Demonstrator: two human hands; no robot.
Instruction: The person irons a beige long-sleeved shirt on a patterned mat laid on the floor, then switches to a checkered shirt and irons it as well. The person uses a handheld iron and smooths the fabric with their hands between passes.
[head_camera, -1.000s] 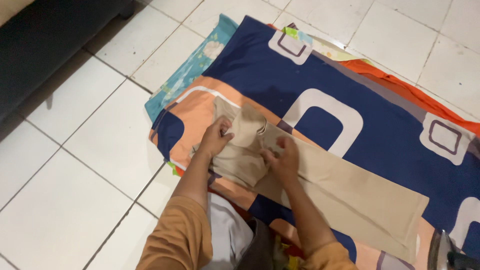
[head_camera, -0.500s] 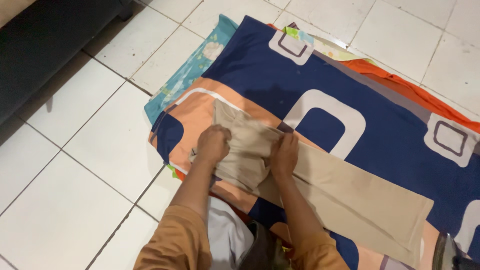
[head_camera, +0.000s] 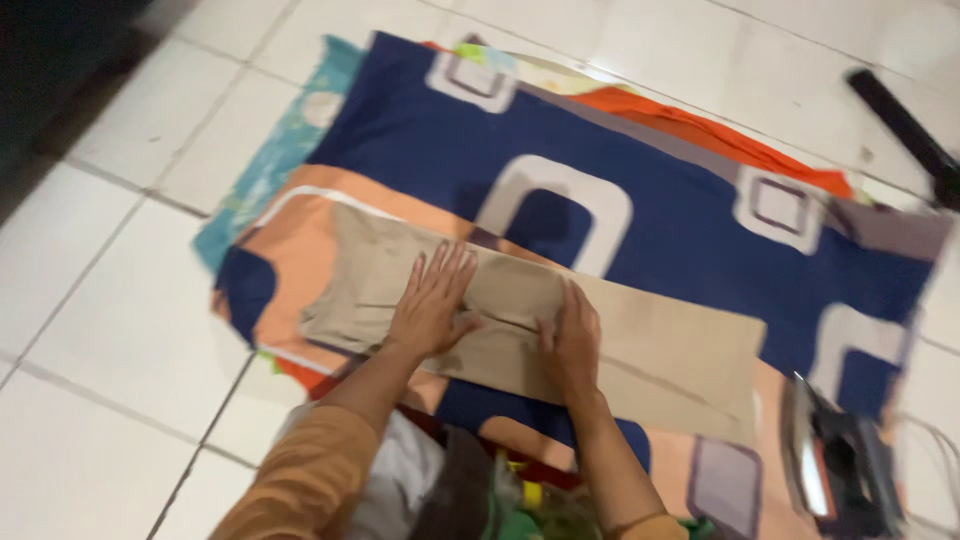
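Beige trousers (head_camera: 650, 350) lie flat across a folded blue and orange patterned blanket (head_camera: 640, 210) on the tiled floor. My left hand (head_camera: 432, 303) rests palm down on the waist end of the trousers, fingers spread apart. Just to its right, my right hand (head_camera: 572, 342) presses flat on the middle of the cloth. Neither hand grips anything. Both arms wear orange-brown sleeves.
A clothes iron (head_camera: 835, 465) stands at the blanket's right front corner. A dark bar-shaped object (head_camera: 905, 125) lies on the tiles at the upper right. Dark furniture (head_camera: 40, 60) fills the upper left. Bunched clothes (head_camera: 470, 500) lie just below my arms.
Both hands let go of the bunched waist and now lie flat on the smoothed trousers. The view has swung right, bringing the iron and the dark object into sight.
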